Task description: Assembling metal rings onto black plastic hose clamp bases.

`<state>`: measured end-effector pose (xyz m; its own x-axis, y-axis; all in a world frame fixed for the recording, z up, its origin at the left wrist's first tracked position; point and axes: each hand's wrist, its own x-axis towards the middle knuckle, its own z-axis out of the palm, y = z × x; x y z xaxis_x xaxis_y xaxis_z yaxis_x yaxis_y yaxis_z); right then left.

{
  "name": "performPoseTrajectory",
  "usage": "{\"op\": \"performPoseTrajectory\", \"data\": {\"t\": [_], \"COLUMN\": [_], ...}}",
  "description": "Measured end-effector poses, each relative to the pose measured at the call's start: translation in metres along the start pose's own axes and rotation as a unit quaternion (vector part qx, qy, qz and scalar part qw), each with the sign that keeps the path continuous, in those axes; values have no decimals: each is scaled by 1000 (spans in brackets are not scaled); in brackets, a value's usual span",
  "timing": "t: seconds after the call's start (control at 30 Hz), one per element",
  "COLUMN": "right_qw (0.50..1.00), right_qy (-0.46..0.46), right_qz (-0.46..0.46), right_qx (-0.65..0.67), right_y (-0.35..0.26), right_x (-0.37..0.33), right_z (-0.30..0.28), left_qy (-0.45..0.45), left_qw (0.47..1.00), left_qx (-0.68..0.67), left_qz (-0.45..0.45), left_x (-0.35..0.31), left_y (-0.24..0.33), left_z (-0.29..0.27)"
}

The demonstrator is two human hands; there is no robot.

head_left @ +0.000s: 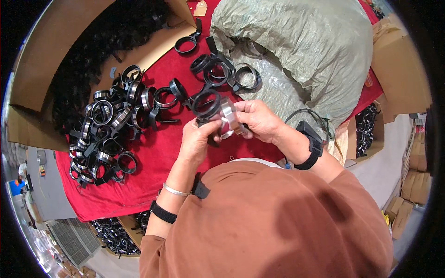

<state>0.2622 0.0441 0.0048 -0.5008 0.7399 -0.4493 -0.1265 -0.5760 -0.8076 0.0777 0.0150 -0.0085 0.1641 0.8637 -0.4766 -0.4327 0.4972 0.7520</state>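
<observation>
Fingers: left hand [194, 136] has thumb and fingers pinched at the lower side of a black ring [208, 113]; right hand [260, 119] grips a silver band [229, 114], its fingers nearly closed. Blur hides the exact contact.
Carton [39, 69]: at far left, filled with dark pieces.
Heap of rings [121, 117]: black and silver, tangled on red cloth [143, 185].
Loose rings [225, 62]: just beyond both hands, partly on the sack.
Sack [301, 34]: grey-green, crumpled, bulging at upper right.
Held pieces: black ring left, shiny band right, close together above the cloth.
Pose: both forearms angle inward, hands meeting near the middle.
</observation>
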Motion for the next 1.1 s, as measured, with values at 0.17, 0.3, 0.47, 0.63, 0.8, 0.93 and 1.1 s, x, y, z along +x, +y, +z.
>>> {"op": "performPoseTrajectory", "data": {"t": [0.17, 0.3, 0.47, 0.63, 0.8, 0.93, 1.1], "right_qw": [992, 953, 892, 865, 977, 977, 966], "right_qy": [22, -88, -282, -365, -77, -97, 6], "right_qz": [77, 148, 174, 204, 62, -29, -209], "right_qx": [100, 248, 306, 278, 190, 188, -152], "right_y": [-8, -4, 3, 6, 4, 0, -11], "right_x": [-6, -10, -10, -13, -9, -16, -23], "right_z": [-9, -19, -23, -20, -22, -37, -20], "left_qy": [137, 172, 46, -111, -51, -42, -30], "left_qw": [990, 979, 987, 986, 975, 953, 941], "left_qx": [2, 68, 97, 92, 142, 205, 242], "left_qz": [25, 86, 119, 87, 165, 218, 235], "left_x": [5, -1, -14, -25, -28, -27, -26], "left_y": [5, 14, 32, 36, 34, 35, 37], "left_z": [-14, -4, 21, 32, 28, 25, 26]}}
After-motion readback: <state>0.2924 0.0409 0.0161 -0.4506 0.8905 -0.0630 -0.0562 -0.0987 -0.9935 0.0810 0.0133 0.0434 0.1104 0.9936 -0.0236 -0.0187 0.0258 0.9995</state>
